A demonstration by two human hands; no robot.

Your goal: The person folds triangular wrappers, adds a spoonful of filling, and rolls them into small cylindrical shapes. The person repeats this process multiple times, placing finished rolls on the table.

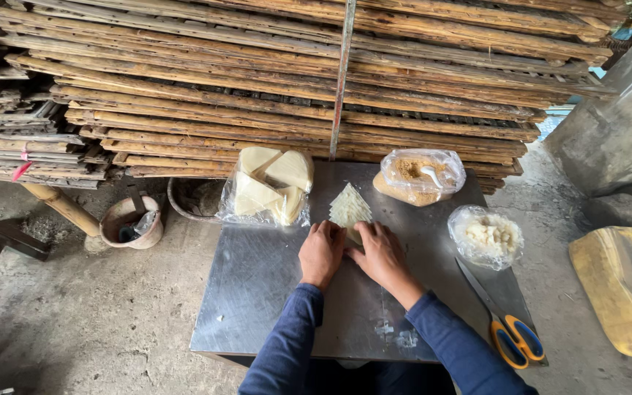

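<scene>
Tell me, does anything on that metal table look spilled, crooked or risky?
The scissors lie at the table's right front corner, handles jutting over the edge. A few pale smears mark the metal near the front. Otherwise the bags and the wrapper stack look orderly.

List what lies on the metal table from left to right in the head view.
Bag of pale triangular sheets → left hand → right hand → bag of brown powder → bag of white filling → scissors with yellow and blue handles. The stack of triangular wrappers under the fingers is left out.
</scene>
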